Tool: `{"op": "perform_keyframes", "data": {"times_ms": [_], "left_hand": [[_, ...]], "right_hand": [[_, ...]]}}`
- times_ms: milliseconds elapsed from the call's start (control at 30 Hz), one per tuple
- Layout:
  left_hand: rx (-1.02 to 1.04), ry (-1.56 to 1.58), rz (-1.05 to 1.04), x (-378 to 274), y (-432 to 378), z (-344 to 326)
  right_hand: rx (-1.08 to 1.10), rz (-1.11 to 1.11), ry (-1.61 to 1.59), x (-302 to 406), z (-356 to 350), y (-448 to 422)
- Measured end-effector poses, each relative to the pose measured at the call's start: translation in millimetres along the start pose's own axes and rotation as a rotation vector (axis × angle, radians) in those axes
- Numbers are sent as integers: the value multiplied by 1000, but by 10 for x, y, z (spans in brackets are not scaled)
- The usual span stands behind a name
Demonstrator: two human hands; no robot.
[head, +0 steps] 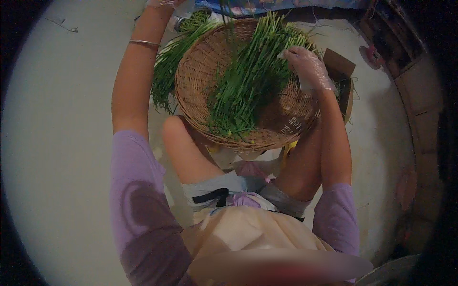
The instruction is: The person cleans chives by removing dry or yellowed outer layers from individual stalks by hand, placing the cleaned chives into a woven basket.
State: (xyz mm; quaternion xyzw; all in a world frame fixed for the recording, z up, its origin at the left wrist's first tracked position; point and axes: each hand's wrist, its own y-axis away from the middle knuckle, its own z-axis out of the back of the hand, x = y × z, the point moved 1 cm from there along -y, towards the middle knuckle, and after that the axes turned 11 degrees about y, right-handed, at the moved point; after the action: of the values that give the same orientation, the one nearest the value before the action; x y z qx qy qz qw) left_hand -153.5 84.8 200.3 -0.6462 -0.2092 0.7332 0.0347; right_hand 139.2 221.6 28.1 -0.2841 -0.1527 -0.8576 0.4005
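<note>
A round wicker basket [195,75] rests at my knees, holding a large bunch of long green stalks with pale cut ends, perhaps garlic chives [247,82]. My right hand [306,66], in a clear plastic glove, is over the basket's right side against the pale ends; whether its fingers grip any stalks is unclear. My left hand [166,3], gloved too, is raised at the top edge and mostly cut off, so its grip cannot be seen. A few blurred green strands hang down at the top centre, right of that hand.
Another pile of green stalks [171,57] lies on the floor left of the basket. An open cardboard box [340,62] stands to the right. Patterned blue fabric [282,4] runs along the top. More cardboard [422,85] is at the far right.
</note>
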Motion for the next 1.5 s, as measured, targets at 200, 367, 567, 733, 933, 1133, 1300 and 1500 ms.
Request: {"op": "perform_keyframes", "data": {"times_ms": [200,367,567,733,933,1133,1300,1500], "left_hand": [[-25,50,-124,-283,273,-299],[-276,-327,-22,-81,710,-529],[-461,-166,100,399,936,-622],[-461,-715,126,825,1075,-409],[-341,8,233,902,1085,-538],[-337,44,256,824,1116,-730],[-327,102,312,785,1092,-766],[-271,227,294,792,1177,-760]], "right_hand": [[12,64,-856,334,-133,292],[331,167,-966,514,-76,445],[414,94,-939,370,-67,496],[514,71,-747,277,-147,523],[298,89,-551,372,-189,516],[407,21,-462,483,-334,455],[441,-37,-729,453,-311,403],[499,-95,-926,422,-274,409]]}}
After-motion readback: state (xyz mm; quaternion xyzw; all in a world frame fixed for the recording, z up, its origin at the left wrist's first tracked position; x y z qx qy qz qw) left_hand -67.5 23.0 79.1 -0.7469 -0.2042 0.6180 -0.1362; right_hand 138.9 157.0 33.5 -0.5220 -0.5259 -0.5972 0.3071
